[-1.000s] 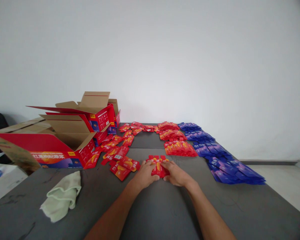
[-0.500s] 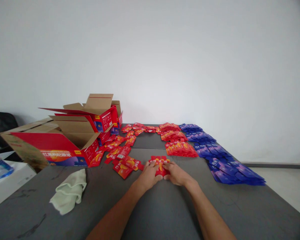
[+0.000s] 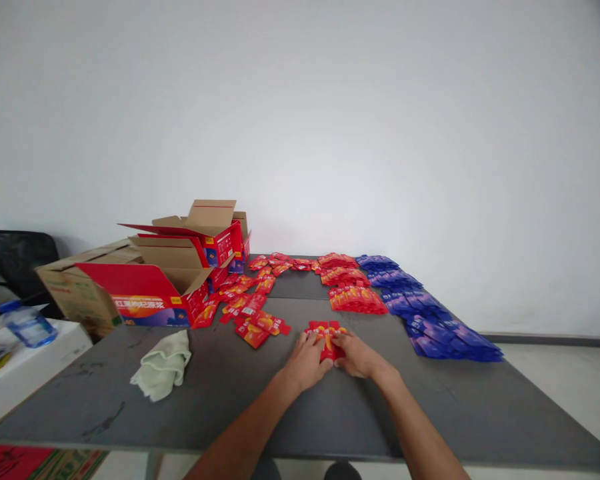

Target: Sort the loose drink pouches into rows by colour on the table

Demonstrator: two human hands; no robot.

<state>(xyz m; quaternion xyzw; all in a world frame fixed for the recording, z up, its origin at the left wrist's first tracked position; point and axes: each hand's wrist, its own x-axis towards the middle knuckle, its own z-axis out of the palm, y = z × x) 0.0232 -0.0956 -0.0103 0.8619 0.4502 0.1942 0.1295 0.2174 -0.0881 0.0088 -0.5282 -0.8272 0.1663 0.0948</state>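
A small group of flat red packets (image 3: 326, 327) with orange print lies side by side on the dark table in front of me. My left hand (image 3: 306, 361) grips the left side, its fingers bent over the packets and its thumb along the near edge. From the opposite side my right hand (image 3: 356, 355) holds the same packets, and the two thumbs nearly meet. The fingers cover much of the packets' middle. Just left of my hands lie loose red packets (image 3: 254, 333), some overlapping. Beyond them, overlapping rows of red packets (image 3: 357, 299) are laid out.
Rows of blue-purple packets (image 3: 445, 333) run along the table's right side. Open red cartons (image 3: 153, 312) stand at the left, with a crumpled pale green cloth (image 3: 163, 367) before them. A bottle (image 3: 30, 327) rests on a white box (image 3: 65, 353) beside the table (image 3: 220, 400).
The view has tilted down and shifted left, so the table's front edge now shows. Both hands stay on the red packets, with only slight shifts of the fingers.
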